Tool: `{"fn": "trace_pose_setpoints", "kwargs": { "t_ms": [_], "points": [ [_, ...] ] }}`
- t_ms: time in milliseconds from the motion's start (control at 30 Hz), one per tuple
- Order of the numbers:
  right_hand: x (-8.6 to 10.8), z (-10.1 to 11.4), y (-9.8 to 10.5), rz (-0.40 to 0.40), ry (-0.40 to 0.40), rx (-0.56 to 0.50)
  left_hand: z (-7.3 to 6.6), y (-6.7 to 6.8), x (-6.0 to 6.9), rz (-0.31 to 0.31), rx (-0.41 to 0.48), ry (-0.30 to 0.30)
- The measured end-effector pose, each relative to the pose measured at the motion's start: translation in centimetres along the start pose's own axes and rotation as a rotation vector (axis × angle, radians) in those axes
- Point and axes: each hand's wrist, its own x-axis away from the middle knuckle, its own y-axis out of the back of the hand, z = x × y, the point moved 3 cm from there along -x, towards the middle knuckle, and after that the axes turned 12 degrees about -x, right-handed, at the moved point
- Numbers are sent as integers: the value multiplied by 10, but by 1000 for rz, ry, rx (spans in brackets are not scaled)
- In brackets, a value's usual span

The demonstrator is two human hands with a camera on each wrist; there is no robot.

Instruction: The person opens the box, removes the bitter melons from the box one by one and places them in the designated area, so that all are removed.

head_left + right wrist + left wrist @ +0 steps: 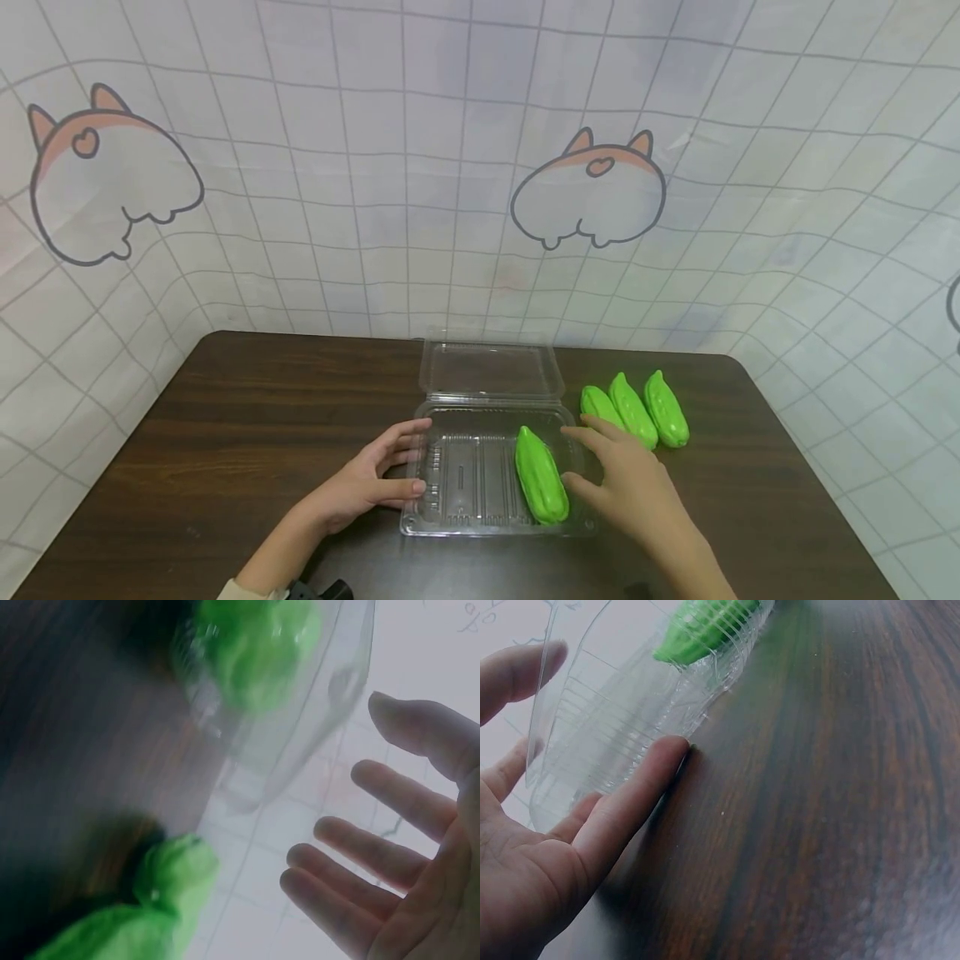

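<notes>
A clear plastic clamshell box [468,479] lies on the table with its lid [491,367] folded back. Inside, toward the right, lies a bright green bitter melon [542,479], its pointed end away from me. My left hand [367,479] is at the box's left side, fingers mostly straight; in the left wrist view its fingers [634,799] reach along the box wall. At the right side hovers my right hand [633,479], holding nothing. Its fingers [375,855] are spread and slightly bent in the right wrist view, apart from the box there.
Three more green bitter melons stand side by side right of the box: a left one [600,405], a middle one [633,410] and a right one [666,410]. My right hand partly covers the left ones. Behind the dark wooden table [247,417] hangs a white gridded curtain [360,200].
</notes>
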Motion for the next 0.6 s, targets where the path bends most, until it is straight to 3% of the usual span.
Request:
{"fn": "trace_pose_setpoints", "kwargs": {
  "t_ms": [267, 600],
  "points": [
    [-5, 15, -19, 12, 54, -32, -1, 1, 0, -1, 2, -7],
    [-9, 24, -36, 21, 61, -48, 1, 0, -1, -5, 5, -9]
  ]
}}
